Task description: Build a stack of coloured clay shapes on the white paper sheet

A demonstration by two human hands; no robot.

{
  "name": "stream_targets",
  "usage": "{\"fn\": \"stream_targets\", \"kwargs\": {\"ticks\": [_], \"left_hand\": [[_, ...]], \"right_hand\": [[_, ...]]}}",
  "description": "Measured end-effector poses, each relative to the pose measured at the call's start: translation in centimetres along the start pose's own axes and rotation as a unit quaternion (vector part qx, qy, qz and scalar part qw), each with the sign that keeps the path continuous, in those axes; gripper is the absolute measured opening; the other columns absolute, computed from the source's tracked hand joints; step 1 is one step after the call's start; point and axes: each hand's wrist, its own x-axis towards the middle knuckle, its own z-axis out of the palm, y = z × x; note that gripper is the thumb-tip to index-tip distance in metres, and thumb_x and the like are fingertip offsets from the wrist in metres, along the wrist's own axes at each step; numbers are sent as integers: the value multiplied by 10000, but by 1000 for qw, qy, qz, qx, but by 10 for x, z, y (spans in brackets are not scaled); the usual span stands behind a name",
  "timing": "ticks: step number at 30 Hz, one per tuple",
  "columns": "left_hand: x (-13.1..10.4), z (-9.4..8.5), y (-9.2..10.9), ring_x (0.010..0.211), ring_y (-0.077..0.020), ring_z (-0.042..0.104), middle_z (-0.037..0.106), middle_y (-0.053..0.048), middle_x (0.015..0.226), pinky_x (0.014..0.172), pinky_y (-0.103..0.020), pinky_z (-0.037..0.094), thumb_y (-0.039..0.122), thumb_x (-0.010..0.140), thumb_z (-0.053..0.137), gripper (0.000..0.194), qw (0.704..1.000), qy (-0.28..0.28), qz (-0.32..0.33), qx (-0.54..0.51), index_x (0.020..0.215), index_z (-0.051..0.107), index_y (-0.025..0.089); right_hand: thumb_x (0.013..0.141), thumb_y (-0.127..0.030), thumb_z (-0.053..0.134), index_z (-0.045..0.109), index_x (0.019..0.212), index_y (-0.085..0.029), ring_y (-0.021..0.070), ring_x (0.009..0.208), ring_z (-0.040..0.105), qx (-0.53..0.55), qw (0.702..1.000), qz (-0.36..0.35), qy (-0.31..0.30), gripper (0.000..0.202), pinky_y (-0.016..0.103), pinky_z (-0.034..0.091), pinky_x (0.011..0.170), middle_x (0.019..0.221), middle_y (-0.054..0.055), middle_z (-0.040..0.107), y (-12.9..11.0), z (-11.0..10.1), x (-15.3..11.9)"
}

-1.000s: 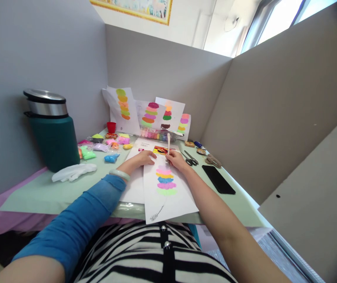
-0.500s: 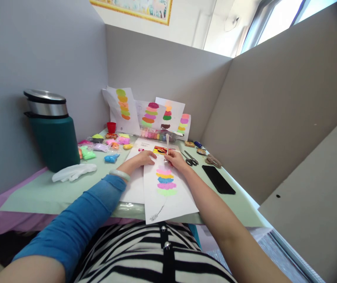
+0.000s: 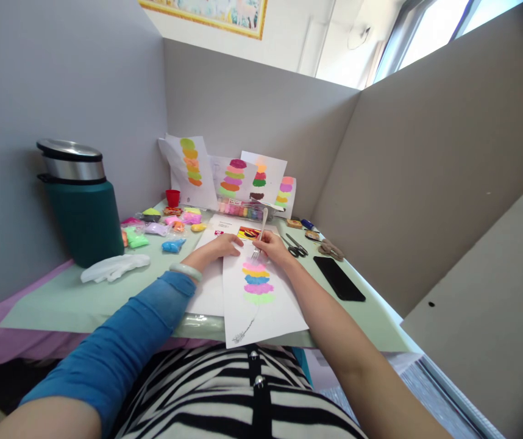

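Observation:
A metal fork [image 3: 264, 222] is gripped in my right hand [image 3: 271, 247], handle up and tines pointing down at the top of a colour stack. That stack of pink, orange, blue, purple and green bands [image 3: 258, 280] lies on a white sheet of paper [image 3: 270, 323], with a small dark pencil drawing near its lower edge. My left hand [image 3: 225, 245] rests on the upper left of the sheet, fingers stretched out. Beneath lies a larger white pad [image 3: 204, 292] with a printed picture at its top.
Left are several bagged clay lumps [image 3: 173, 245], a white glove-like item [image 3: 115, 267] and a green bottle [image 3: 85, 213]. Right are scissors [image 3: 295, 247] and a black phone [image 3: 339, 278]. Painted sheets [image 3: 192, 174] lean on the back partition, behind a pack of colours [image 3: 243, 209].
The fork in my right hand has tilted, its handle end shifting slightly right, and its tines now show over the top of the colour stack. My left hand has stayed put.

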Motion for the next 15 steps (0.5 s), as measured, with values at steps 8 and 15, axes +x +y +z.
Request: {"fn": "stream_targets", "kwargs": {"ticks": [8,15], "left_hand": [[0,0,-1,898,-220,597,659,-36,939,707,-248,460,220,639,595,447,1000,2,5,1,1080,658,180],[-2,-1,2,926,-224,592,658,-42,962,729,-252,463,221,641,588,450,1000,-1,3,1,1084,653,179]], "right_hand": [[684,-426,637,488,688,-186,83,474,359,-20,1000,5,6,282,231,261,449,536,-46,445,-4,2,-1],[695,-449,617,488,718,-190,84,468,357,-16,1000,1,-21,290,228,257,449,535,-53,435,-1,3,-1]]}}
